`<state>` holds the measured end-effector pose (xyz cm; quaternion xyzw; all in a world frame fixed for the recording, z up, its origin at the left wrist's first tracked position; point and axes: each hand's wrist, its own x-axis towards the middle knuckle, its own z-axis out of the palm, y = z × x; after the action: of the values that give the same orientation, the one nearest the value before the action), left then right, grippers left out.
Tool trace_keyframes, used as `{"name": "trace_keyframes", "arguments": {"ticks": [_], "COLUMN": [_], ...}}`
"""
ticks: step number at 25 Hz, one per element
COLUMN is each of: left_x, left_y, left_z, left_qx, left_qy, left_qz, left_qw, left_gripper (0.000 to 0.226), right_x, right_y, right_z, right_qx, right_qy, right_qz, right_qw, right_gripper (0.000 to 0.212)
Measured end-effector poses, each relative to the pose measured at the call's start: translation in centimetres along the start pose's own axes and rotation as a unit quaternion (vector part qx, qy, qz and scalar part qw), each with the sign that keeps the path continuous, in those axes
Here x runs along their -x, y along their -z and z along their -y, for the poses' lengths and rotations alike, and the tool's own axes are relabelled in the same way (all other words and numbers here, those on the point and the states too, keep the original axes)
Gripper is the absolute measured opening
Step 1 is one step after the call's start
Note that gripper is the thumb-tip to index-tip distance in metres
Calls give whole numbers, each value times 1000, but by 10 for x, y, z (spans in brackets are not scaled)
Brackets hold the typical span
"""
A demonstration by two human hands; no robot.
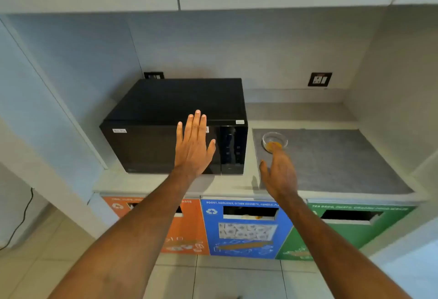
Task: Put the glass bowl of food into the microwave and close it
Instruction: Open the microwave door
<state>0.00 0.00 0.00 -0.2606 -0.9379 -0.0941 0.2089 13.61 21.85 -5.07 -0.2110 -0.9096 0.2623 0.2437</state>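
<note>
A black microwave (166, 118) stands on the counter at the left, its door closed. My left hand (193, 147) is spread flat in front of the door's right part, fingers apart, holding nothing. A small glass bowl (275, 139) with orange food in it sits on a grey mat (336, 159) to the right of the microwave. My right hand (279, 173) reaches toward the bowl with its fingers apart; the fingertips are at the bowl's near rim, and I cannot tell whether they touch it.
Upper cabinets hang above the counter. Wall sockets (320, 79) sit behind. Side walls close in the counter at left and right. Below the counter edge are orange (189, 227), blue (246, 230) and green (350, 225) bin fronts with slots. A cable (21, 220) hangs at the far left.
</note>
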Motion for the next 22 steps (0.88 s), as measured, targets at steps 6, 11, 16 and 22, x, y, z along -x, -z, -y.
{"name": "trace_keyframes", "arguments": {"ticks": [6, 11, 16, 22], "left_x": [-15, -36, -39, -37], "left_y": [-37, -56, -70, -79], "left_z": [2, 2, 6, 13], "left_qx": [35, 43, 42, 32], "left_qy": [46, 62, 66, 41], "left_qz": [34, 3, -42, -80], "left_qw": [998, 997, 996, 995], "left_gripper": [78, 71, 66, 59], "right_x": [10, -9, -27, -27], "right_y": [-84, -127, -156, -183], "right_z": [-21, -18, -9, -3], "right_qx": [-157, -156, -176, -171], "right_qy": [-166, -189, -202, -213], "right_qz": [227, 192, 152, 81], "right_qw": [947, 950, 951, 959], "right_gripper": [58, 75, 80, 89]}}
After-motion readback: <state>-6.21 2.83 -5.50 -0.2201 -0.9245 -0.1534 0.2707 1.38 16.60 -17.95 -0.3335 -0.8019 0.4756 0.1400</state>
